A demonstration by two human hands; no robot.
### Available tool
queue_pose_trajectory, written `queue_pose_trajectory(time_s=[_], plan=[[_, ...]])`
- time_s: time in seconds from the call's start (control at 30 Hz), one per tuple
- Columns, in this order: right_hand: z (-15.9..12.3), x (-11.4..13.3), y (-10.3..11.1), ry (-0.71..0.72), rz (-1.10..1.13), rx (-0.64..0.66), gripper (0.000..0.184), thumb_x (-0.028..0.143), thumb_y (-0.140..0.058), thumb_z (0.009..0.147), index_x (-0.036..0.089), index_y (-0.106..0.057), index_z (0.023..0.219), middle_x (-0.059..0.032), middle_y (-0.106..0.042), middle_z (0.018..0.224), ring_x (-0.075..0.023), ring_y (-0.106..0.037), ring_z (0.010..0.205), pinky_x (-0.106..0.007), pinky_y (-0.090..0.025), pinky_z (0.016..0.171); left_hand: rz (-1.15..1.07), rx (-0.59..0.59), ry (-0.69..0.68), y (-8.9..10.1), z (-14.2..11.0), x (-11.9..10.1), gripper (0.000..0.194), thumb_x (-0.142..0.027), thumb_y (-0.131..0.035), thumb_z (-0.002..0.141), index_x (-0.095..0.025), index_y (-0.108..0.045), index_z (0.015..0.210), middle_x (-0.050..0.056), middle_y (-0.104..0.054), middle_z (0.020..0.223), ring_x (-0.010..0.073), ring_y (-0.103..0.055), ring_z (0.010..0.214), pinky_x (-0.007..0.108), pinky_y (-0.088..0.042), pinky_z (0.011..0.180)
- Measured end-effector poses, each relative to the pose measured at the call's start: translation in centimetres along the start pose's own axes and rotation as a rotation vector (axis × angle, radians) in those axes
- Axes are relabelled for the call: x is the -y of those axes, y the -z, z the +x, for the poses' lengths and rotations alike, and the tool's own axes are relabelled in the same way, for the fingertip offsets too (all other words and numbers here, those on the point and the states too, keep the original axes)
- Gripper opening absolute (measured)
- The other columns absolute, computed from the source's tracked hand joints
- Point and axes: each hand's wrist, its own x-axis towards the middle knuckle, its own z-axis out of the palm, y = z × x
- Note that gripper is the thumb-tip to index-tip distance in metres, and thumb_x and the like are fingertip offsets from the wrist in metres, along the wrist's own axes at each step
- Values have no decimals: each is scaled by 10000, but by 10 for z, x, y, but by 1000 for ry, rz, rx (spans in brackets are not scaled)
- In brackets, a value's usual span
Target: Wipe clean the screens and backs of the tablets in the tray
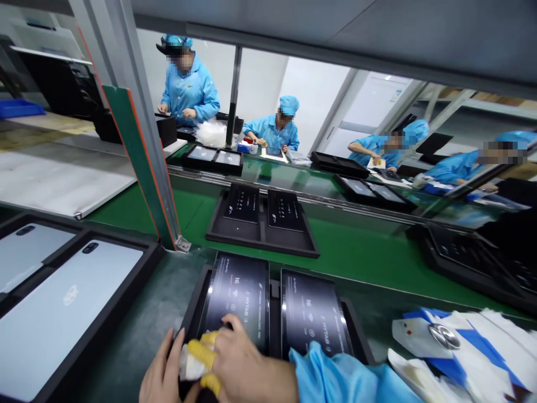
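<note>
My right hand [235,358] reaches in from the right in a blue sleeve, with yellow finger cots [201,354] on several fingers. Its fingers are closed around a small whitish piece [193,369], too blurred to name. Facing it from the left is my left hand [161,369], fingers stretched out close to that piece; its lower part is cut off by the frame. Both are at the near left side of a black tray [274,319]. In the tray lie a left tablet [237,291] and a right tablet [312,310], screens up and lit.
Another black tray [239,230] with two tablets stands on the green belt [344,240]. At left, a tray holds pale tablets [79,313], backs up. White and blue papers [465,347] lie right. A metal post [138,129] rises at left. Several co-workers [191,84] work beyond.
</note>
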Motion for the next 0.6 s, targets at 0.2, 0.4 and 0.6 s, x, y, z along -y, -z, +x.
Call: queue_pose_trajectory(time_s=[0.2, 0.4, 0.6], plan=[[39, -56, 51, -468, -117, -142, 360, 262, -572, 914, 133, -660, 1239, -175, -707, 1056, -299, -597, 1075, -472, -338, 974, -442, -155, 61, 27, -7, -2, 361, -209, -416, 932, -300, -513, 1268, 22, -523, 1447, 172, -485, 1337, 325, -390, 1074], [-7, 19, -7, -50, -164, -213, 499, 304, -630, 828, 149, -618, 1302, -168, -707, 1089, -300, -614, 925, -522, -303, 1013, -500, -363, 202, 27, -14, 18, 264, -238, -536, 862, -256, -595, 1119, 47, -607, 1285, 196, -575, 1199, 312, -459, 927], [-56, 36, -30, 182, -114, -267, 530, 332, -549, 901, 200, -513, 1414, -126, -700, 1179, -278, -614, 1001, -528, -230, 1085, -489, -351, 238, 39, -8, 4, 220, -265, -501, 879, -245, -590, 1079, 76, -598, 1256, 237, -563, 1194, 415, -453, 967]])
